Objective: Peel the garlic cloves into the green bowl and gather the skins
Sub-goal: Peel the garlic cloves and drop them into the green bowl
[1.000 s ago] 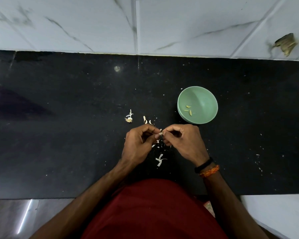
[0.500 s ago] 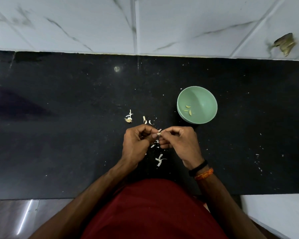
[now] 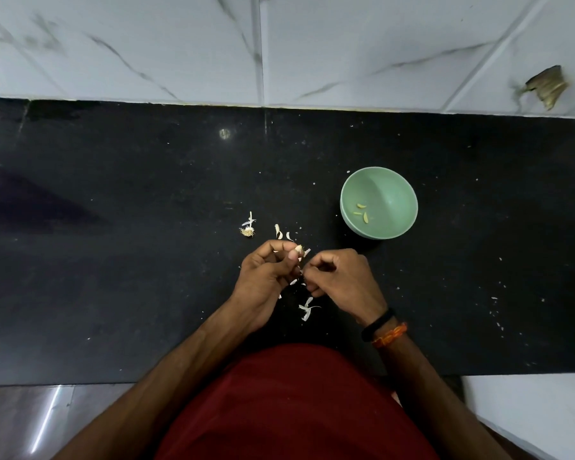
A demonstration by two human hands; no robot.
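My left hand (image 3: 266,277) pinches a small garlic clove (image 3: 298,249) between thumb and fingertips, just above the black counter. My right hand (image 3: 341,280) is curled a little to the right of it and lower, fingertips pinched; whether a bit of skin is between them I cannot tell. The green bowl (image 3: 399,190) stands up and to the right of my hands, with three peeled cloves (image 3: 362,212) inside. White skins (image 3: 306,310) lie on the counter under and below my hands, and more skins (image 3: 278,231) just beyond my left hand.
A garlic root stub with skin (image 3: 247,229) lies left of the far skins. The black counter (image 3: 113,260) meets a white marble-tiled wall (image 3: 180,44) at the back. A chipped patch (image 3: 546,86) marks the wall at far right. My red shirt fills the bottom.
My two hands were joined at the clove; now the right hand has pulled down and away, leaving the clove in the left fingertips.
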